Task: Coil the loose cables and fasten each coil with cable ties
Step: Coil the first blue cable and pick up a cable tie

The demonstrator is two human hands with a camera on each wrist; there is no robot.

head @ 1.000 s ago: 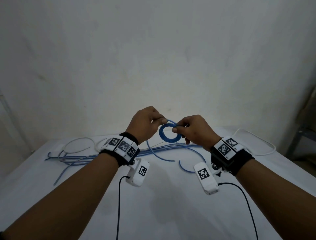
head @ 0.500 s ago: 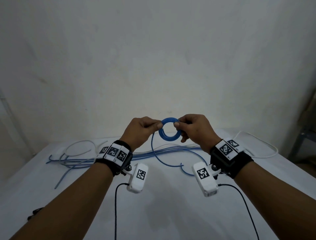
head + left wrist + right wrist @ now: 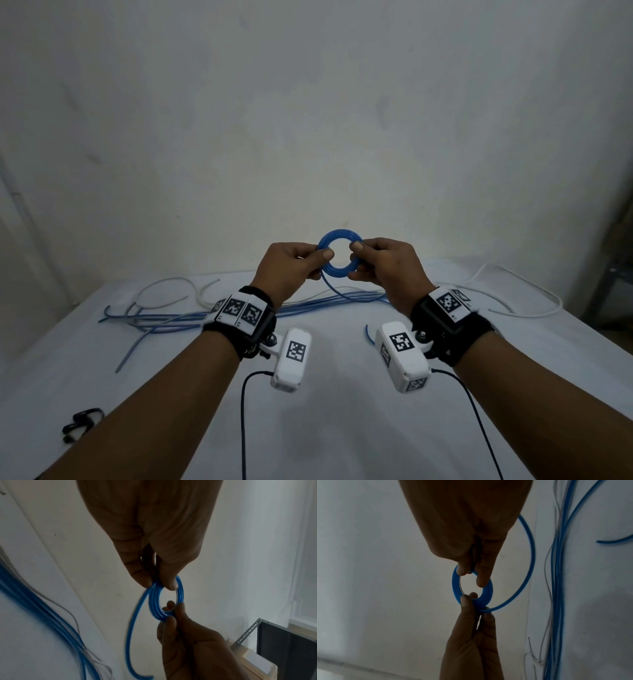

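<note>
The left hand [image 3: 287,265] and right hand [image 3: 385,265] hold a small blue coil [image 3: 339,253] in the air above the tabletop [image 3: 325,428], in front of the wall [image 3: 308,120].

Left grip: thumb and fingers are pressed together on the coil's left side, pinching the stacked turns. The left wrist view shows the fingers [image 3: 137,574] closing on the turns from above.

Right grip: thumb and fingers pinch the coil's right side. The right wrist view shows the thumb on one face and a finger [image 3: 483,577] reaching across the opening.

The coil stands roughly upright, its opening facing the head camera. Several turns lie side by side.

A loose tail [image 3: 334,291] leaves the coil's lower left edge and drops toward the tabletop. In the left wrist view it curves down to a free end [image 3: 145,677].

Blue cables [image 3: 164,320] lie in a loose bundle on the tabletop behind the left wrist. A white cable [image 3: 524,291] loops at far right, and another at far left. A small black item [image 3: 80,425] lies near the left forearm; it is too small to identify.
</note>
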